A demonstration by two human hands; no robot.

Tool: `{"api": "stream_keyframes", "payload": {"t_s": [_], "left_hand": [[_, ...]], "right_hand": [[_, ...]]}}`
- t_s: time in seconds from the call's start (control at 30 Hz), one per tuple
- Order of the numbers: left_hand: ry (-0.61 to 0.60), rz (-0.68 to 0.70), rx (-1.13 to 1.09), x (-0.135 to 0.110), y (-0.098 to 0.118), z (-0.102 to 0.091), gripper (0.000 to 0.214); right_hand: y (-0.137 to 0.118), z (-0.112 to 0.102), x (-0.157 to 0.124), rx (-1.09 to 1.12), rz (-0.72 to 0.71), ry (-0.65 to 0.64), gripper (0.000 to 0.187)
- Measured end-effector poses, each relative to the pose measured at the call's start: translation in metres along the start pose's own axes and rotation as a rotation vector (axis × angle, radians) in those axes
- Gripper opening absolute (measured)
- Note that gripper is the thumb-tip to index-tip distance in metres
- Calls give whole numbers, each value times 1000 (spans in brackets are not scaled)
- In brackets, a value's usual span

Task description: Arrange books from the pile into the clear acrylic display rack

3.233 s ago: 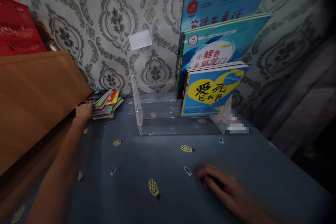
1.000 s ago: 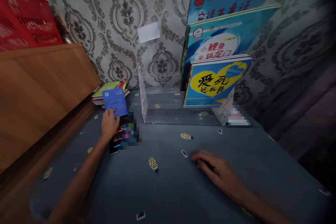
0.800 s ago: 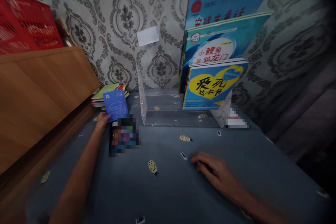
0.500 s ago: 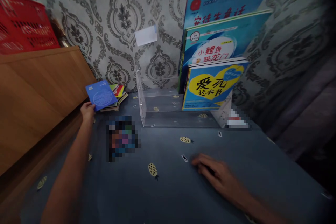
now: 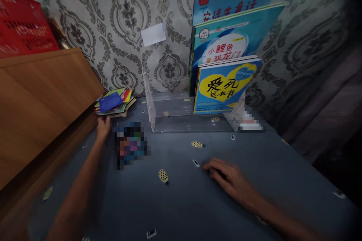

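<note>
My left hand point(image 5: 103, 126) is just in front of a pile of thin books point(image 5: 124, 107) at the back left of the table, its fingertips slightly apart and nothing visible in them. On top of the pile lies a blue book point(image 5: 111, 102). My right hand point(image 5: 224, 175) rests on the cloth at centre right, fingers loosely bent, thumb apart, holding nothing. Beyond it stands a clear acrylic book rack point(image 5: 181, 124). Its right side bears upright books: a blue and yellow one point(image 5: 226, 86) in front, a teal one point(image 5: 217, 41) behind, and a tall blue one point(image 5: 232, 0) at the back.
A pixelated item point(image 5: 131, 145) lies between my left hand and the rack, and another pixelated item point(image 5: 250, 122) is right of the rack. A wooden cabinet point(image 5: 42, 101) with a red basket point(image 5: 25, 26) on it borders the left. Patterned wallpaper point(image 5: 127, 15) closes the back.
The blue book, held up by my left hand before, now lies flat on the pile. My left hand has let go and sits lower. The right hand stays on the table; the view shifted slightly.
</note>
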State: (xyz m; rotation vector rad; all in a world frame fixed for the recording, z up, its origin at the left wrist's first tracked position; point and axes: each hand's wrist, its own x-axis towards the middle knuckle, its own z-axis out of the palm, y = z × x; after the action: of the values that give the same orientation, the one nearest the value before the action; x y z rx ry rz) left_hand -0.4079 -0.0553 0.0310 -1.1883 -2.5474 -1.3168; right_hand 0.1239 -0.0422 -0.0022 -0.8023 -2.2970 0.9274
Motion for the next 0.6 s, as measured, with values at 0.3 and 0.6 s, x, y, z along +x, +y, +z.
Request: {"api": "stream_keyframes", "payload": {"t_s": [0.3,0.6], "left_hand": [[-382,255,240,-80,-3,22,44],[-380,526,380,-153,10,18,50]], "right_hand": [[-1,1,0,-19,-32,0,25],[1,5,-3,-28,-103,35,26]]}}
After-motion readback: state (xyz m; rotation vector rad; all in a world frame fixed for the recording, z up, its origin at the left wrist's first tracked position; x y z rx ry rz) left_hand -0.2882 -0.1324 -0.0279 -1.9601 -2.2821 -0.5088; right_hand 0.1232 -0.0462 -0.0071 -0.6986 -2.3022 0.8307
